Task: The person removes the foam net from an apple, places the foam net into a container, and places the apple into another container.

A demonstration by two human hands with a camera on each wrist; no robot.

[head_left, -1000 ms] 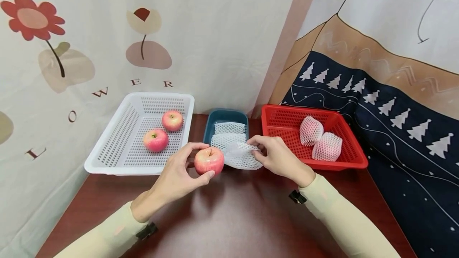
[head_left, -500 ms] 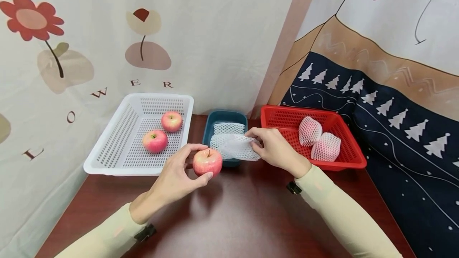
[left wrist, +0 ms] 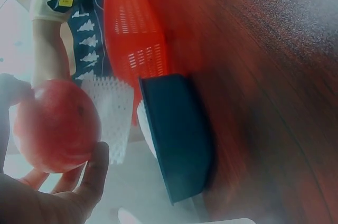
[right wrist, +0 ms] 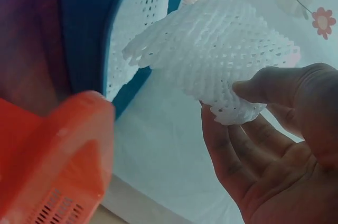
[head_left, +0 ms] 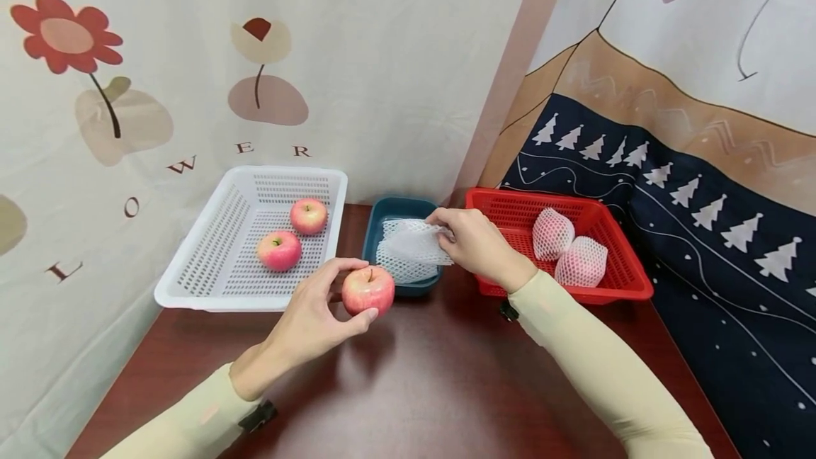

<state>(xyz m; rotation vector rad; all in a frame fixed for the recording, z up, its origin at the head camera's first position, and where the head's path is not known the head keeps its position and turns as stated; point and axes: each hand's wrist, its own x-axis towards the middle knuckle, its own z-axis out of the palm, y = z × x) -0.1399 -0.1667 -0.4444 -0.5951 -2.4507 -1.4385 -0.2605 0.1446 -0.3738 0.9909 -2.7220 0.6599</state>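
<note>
My left hand (head_left: pixel 312 310) grips a red apple (head_left: pixel 368 290) between thumb and fingers, held above the table in front of the blue tray. The apple (left wrist: pixel 57 126) is bare, its stem pointing up in the head view. With thumb and fingertips, my right hand (head_left: pixel 474 243) pinches one end of a white foam fruit net (right wrist: pixel 211 49), which hangs flattened over the blue tray (head_left: pixel 390 205). More foam nets (right wrist: pixel 143 2) lie inside that tray, partly hidden by the one I hold.
On the left, a white basket (head_left: pixel 171 299) contains two bare apples (head_left: pixel 279 250). A red basket (head_left: pixel 503 197) to the right has two apples in foam nets (head_left: pixel 581 261). Printed curtains (head_left: pixel 395 76) stand behind the dark red table (head_left: pixel 421 374).
My right hand lifts the foam net back and slightly left, from in front of the blue tray to over it. The left hand keeps the apple almost where it was.
</note>
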